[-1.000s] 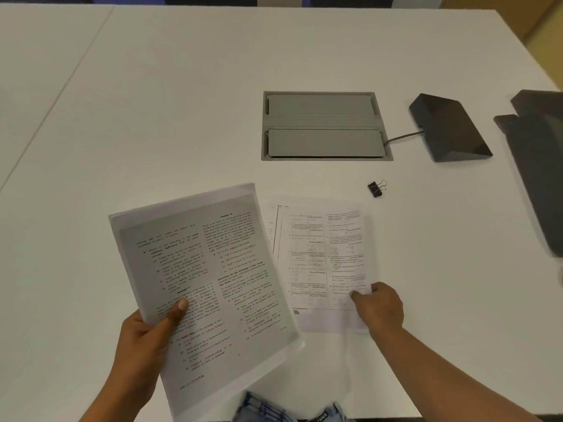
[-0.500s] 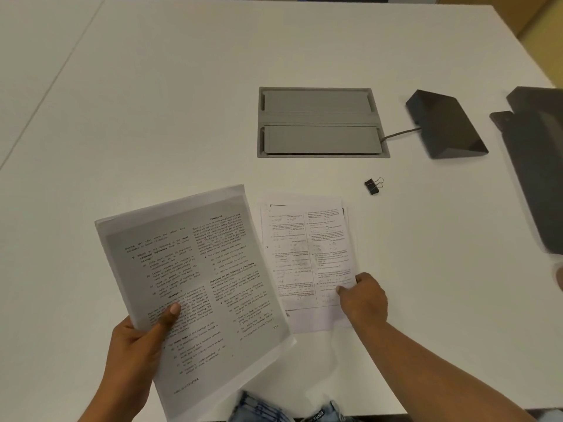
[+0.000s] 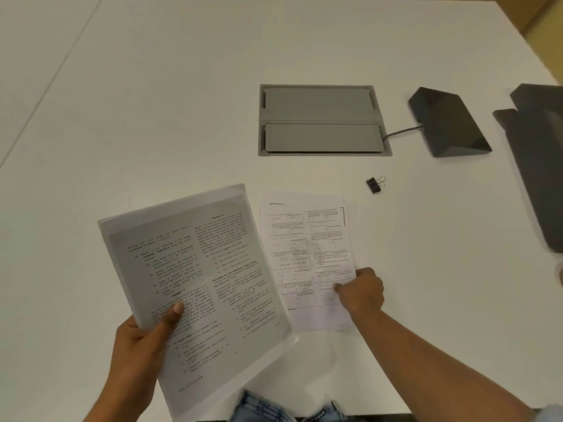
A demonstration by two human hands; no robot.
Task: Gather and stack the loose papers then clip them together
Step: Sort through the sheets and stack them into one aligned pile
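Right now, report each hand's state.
Left hand: closed, holding the grey-printed sheets.
Right hand: closed, gripping the papers on the table.

The left hand (image 3: pixel 143 345) holds a printed sheet (image 3: pixel 195 287) tilted above the white table (image 3: pixel 152 102), thumb pressed on its face near the lower left edge. Just beside it to the right, a small pile of printed papers (image 3: pixel 307 257) lies flat, with the right hand (image 3: pixel 361 292) closed on its lower right edge. A black binder clip (image 3: pixel 375 184) sits apart beyond the pile. Farther back are a grey cable hatch (image 3: pixel 320 120) and a dark wedge-shaped device (image 3: pixel 447 121) with a cord.
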